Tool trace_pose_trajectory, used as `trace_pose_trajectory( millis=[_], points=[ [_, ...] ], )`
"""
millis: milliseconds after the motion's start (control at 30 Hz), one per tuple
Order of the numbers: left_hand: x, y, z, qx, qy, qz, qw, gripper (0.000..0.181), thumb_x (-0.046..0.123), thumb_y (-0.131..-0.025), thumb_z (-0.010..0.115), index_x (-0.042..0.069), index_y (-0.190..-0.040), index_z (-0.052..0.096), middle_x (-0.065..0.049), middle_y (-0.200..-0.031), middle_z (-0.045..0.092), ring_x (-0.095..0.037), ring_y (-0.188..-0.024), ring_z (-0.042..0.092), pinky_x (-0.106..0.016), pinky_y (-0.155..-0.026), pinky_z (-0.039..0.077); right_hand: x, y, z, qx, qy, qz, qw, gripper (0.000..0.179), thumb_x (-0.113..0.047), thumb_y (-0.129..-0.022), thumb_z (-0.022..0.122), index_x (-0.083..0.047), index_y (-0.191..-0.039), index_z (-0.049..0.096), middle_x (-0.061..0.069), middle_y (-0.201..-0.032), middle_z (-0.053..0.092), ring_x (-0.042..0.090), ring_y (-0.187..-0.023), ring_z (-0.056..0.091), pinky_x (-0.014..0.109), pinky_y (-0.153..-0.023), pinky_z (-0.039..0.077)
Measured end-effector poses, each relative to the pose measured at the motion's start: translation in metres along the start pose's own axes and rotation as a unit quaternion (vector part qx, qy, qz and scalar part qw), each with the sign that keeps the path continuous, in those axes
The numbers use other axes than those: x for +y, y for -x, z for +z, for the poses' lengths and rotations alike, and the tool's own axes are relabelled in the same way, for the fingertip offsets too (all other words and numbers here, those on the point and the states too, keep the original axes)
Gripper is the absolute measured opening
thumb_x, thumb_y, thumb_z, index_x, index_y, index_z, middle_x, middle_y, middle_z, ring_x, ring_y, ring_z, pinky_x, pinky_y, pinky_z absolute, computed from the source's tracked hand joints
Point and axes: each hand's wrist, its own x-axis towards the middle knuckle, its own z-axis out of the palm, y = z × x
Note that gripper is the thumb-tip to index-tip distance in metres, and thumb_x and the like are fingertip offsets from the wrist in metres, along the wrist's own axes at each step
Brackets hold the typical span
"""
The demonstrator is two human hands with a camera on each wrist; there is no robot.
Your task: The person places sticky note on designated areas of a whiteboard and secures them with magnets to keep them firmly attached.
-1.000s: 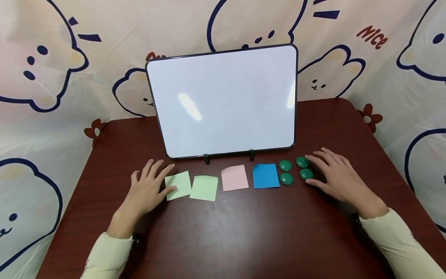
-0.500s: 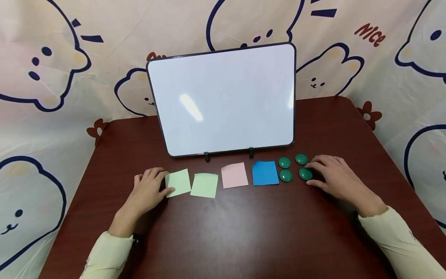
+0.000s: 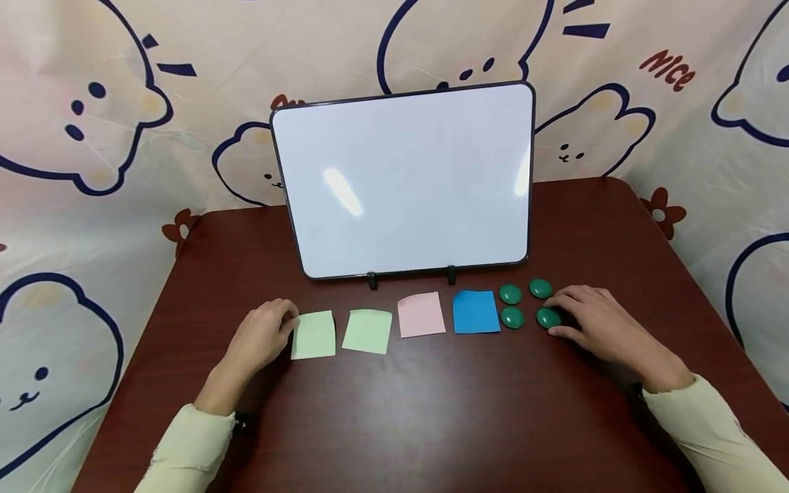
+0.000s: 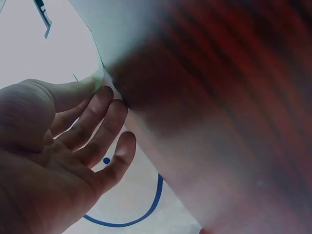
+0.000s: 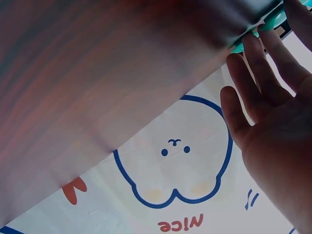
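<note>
At the left end of a row of paper notes, my left hand (image 3: pixel 261 335) pinches the edge of a light green sticky note (image 3: pixel 313 335) between thumb and fingers. The left wrist view shows that hand (image 4: pixel 83 131) with its thumb against the fingertips. Beside this note lie a second light green sticky note (image 3: pixel 367 331), a pink sticky note (image 3: pixel 422 315) and a blue sticky note (image 3: pixel 477 312). My right hand (image 3: pixel 600 329) grips a round green magnet (image 3: pixel 547 318) between thumb and forefinger. Several matching magnets, including one at the back (image 3: pixel 540 288), sit close by on the table.
A whiteboard (image 3: pixel 407 185) with a black frame stands behind the notes on small black feet (image 3: pixel 372 281). The dark red-brown table (image 3: pixel 394 424) reaches back to a cartoon-printed cloth (image 3: pixel 585 137) hanging around it.
My left fingers have drawn together on the left green note, which has turned slightly straighter. My right fingers have closed in around the nearest magnet. The head view has shifted slightly.
</note>
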Motion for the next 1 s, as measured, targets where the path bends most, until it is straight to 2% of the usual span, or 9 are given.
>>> trace_pose_trajectory(
  millis=[133, 233, 333, 500, 633, 733, 1000],
  points=[
    [0.002, 0.000, -0.003, -0.002, 0.016, -0.010, 0.9998, 0.004, 0.005, -0.093, 0.066, 0.007, -0.097, 0.066, -0.009, -0.092, 0.068, -0.018, -0.073, 0.057, -0.035, -0.064, 0.047, 0.000, -0.001, -0.001, 0.003, 0.001, -0.004, 1.0000, 0.038, -0.026, -0.083, 0.081, -0.012, -0.116, 0.069, 0.006, -0.113, 0.067, 0.028, -0.111, 0.058, 0.056, -0.097, 0.040],
    [0.003, -0.001, -0.004, 0.017, 0.011, 0.003, 0.9998, 0.005, 0.003, -0.093, 0.066, 0.007, -0.096, 0.065, -0.009, -0.090, 0.068, -0.018, -0.070, 0.056, -0.033, -0.062, 0.045, -0.002, -0.002, -0.002, 0.004, 0.006, -0.005, 1.0000, 0.041, -0.026, -0.084, 0.080, -0.011, -0.119, 0.067, 0.006, -0.113, 0.068, 0.027, -0.108, 0.061, 0.055, -0.095, 0.044],
    [0.002, -0.003, -0.003, 0.049, -0.011, 0.032, 0.9982, 0.006, -0.001, -0.090, 0.067, 0.005, -0.093, 0.066, -0.009, -0.087, 0.066, -0.020, -0.069, 0.057, -0.035, -0.061, 0.045, -0.004, -0.003, -0.003, 0.006, 0.010, 0.000, 0.9999, 0.043, -0.027, -0.085, 0.079, -0.010, -0.123, 0.065, 0.007, -0.114, 0.068, 0.025, -0.104, 0.062, 0.054, -0.092, 0.048],
    [0.004, -0.007, 0.000, 0.114, -0.048, 0.079, 0.9891, 0.008, -0.003, -0.086, 0.070, 0.002, -0.090, 0.068, -0.010, -0.084, 0.065, -0.027, -0.073, 0.061, -0.043, -0.063, 0.048, -0.009, -0.005, -0.004, 0.007, 0.006, 0.015, 0.9998, 0.045, -0.029, -0.086, 0.078, -0.010, -0.124, 0.065, 0.009, -0.114, 0.068, 0.024, -0.103, 0.061, 0.054, -0.090, 0.050],
    [0.009, -0.007, 0.000, 0.162, -0.054, 0.095, 0.9807, 0.010, -0.004, -0.083, 0.073, 0.002, -0.090, 0.069, -0.011, -0.084, 0.066, -0.029, -0.075, 0.062, -0.044, -0.062, 0.047, -0.010, -0.007, -0.003, 0.017, 0.003, 0.010, 0.9998, 0.045, -0.030, -0.086, 0.078, -0.010, -0.125, 0.065, 0.009, -0.115, 0.068, 0.025, -0.102, 0.061, 0.054, -0.090, 0.051],
    [0.012, -0.007, 0.000, 0.190, -0.042, 0.090, 0.9768, 0.011, -0.004, -0.082, 0.074, 0.003, -0.090, 0.070, -0.011, -0.084, 0.067, -0.029, -0.076, 0.063, -0.043, -0.062, 0.046, -0.010, -0.009, -0.001, 0.029, 0.003, 0.001, 0.9996, 0.045, -0.030, -0.086, 0.078, -0.011, -0.124, 0.065, 0.008, -0.114, 0.068, 0.024, -0.102, 0.061, 0.053, -0.089, 0.051],
    [0.015, -0.006, -0.003, 0.247, 0.016, 0.047, 0.9678, 0.013, -0.004, -0.083, 0.075, 0.003, -0.093, 0.070, -0.012, -0.086, 0.069, -0.029, -0.076, 0.063, -0.045, -0.064, 0.050, -0.011, -0.018, -0.001, 0.037, -0.001, 0.002, 0.9993, 0.043, -0.030, -0.088, 0.077, -0.013, -0.125, 0.064, 0.007, -0.118, 0.066, 0.025, -0.105, 0.060, 0.053, -0.090, 0.051]
  ],
)
